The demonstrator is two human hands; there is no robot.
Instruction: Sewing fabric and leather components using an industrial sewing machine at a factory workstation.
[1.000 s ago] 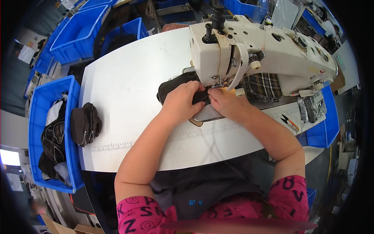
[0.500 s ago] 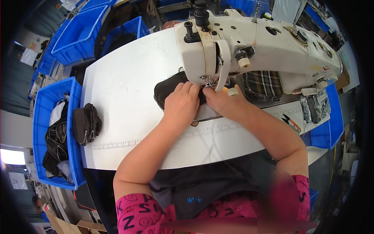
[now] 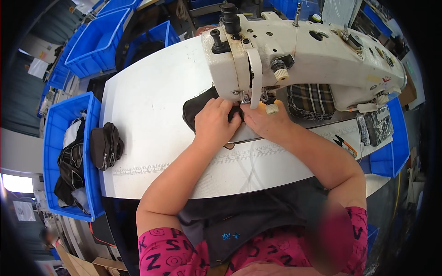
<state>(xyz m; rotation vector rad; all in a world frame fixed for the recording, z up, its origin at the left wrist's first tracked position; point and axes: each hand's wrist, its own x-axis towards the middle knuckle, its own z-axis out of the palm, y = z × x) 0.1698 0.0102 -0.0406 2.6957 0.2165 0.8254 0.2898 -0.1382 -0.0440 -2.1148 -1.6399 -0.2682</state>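
Observation:
At the white sewing machine (image 3: 304, 60), a dark fabric pouch (image 3: 193, 115) lies under the needle area. My left hand (image 3: 214, 122) grips the pouch from the lower left, fingers curled over it and thumb against it. Just right of the needle, my right hand (image 3: 264, 122) has its fingers curled at the pouch's edge, the tips partly hidden by the presser foot. A stack of plaid pieces (image 3: 311, 101) rests behind my right hand, under the machine's arm.
A blue bin of dark pouches (image 3: 49, 152) flanks the white table (image 3: 142, 101) on the left, beside more pouches (image 3: 105, 145). Orange-handled snips (image 3: 345, 145) and foil-like packets (image 3: 370, 129) lie right, near another blue bin (image 3: 393, 142). More bins (image 3: 94, 46) stand behind; a person (image 3: 48, 237) is at lower left.
The machine sits slightly further left in the view. My fingers have shifted a little on the pouch; my left thumb, less visible half a second ago, shows again.

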